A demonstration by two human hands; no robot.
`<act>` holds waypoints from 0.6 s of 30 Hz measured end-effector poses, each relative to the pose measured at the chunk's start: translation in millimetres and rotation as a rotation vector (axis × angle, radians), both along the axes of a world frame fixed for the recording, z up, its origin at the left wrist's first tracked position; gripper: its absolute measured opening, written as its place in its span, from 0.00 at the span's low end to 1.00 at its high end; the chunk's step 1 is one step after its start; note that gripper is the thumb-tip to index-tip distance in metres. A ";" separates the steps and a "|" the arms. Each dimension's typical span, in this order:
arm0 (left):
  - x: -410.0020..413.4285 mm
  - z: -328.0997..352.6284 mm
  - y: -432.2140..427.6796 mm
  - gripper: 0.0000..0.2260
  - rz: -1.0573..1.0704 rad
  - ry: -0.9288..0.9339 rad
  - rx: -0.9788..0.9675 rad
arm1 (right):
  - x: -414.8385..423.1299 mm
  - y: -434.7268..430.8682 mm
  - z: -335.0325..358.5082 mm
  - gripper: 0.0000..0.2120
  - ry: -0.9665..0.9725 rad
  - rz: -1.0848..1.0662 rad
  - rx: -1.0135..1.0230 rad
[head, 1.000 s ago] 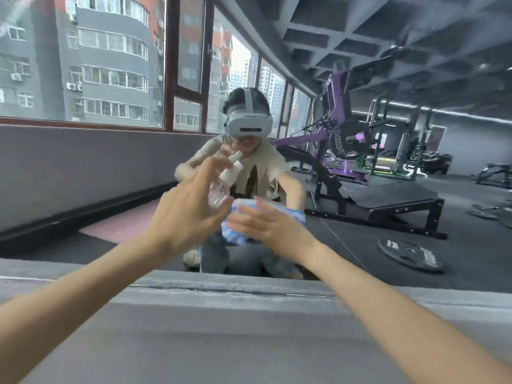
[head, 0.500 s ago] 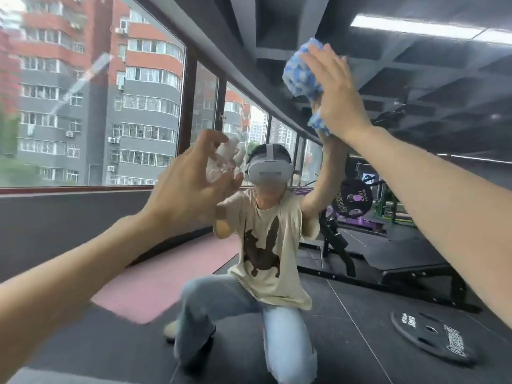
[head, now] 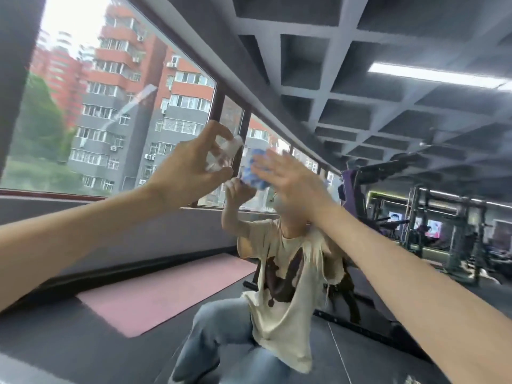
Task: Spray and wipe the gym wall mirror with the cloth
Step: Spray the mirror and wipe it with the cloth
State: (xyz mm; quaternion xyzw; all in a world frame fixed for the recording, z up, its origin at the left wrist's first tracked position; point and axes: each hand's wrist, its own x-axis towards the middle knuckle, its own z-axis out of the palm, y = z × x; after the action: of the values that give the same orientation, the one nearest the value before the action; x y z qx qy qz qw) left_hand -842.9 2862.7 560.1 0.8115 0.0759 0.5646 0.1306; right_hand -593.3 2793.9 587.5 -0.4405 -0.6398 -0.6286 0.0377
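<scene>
- Presently, the cloth [head: 256, 173], blue and white and bunched, is pressed flat to the mirror [head: 138, 231] beneath the right hand [head: 288, 184]. The fingers of that hand are held straight and spread, so nothing is gripped; the cloth is pinned by the palm alone.
- Just left of the cloth, almost touching it, the spray bottle [head: 221, 156] is held in the left hand [head: 191, 173], whose fingers and thumb are curled round its clear body.
- The bottle's long axis is tilted, with the white cap end raised and turned toward the cloth.
- The relation that matters is judged to be this: the cloth already lies on the glass under the right hand, so a wiping stroke falls to that hand, while the bottle would have to be aimed at bare glass away from the cloth.
- Most of the cloth is covered by the right hand; only its left and upper edges are seen.
- The bottle is blurred and transparent, and which way its nozzle faces cannot be told.
- Wet spray on the glass cannot be made out. A pale slanted streak [head: 133, 103] well up and left of the cloth may be a smear or a reflection.
- Below the cloth, the reflected person [head: 285, 273] is partly hidden by the right arm.
</scene>
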 end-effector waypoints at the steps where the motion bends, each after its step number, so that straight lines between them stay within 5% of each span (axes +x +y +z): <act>1: 1.5 4.0 -0.9 0.17 -0.003 -0.003 -0.001 | 15.0 -15.0 26.6 0.30 0.080 -0.006 0.136; 8: 1.7 48.1 -16.5 0.17 -0.078 -0.032 0.076 | 20.0 -16.3 54.4 0.27 0.415 0.020 0.354; 13: -8.2 69.1 -5.1 0.16 -0.108 -0.113 0.092 | -32.2 45.3 5.0 0.24 0.090 -0.062 -0.373; 18: -23.7 73.6 25.2 0.16 -0.134 -0.147 0.065 | -22.4 23.4 70.6 0.23 0.422 0.074 0.175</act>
State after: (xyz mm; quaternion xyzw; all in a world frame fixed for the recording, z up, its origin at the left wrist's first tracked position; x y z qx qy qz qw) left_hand -866.6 2887.8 633.7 0.7750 -0.0066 0.6148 0.1465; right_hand -615.7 2817.4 658.1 -0.5334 -0.5765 -0.5739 0.2318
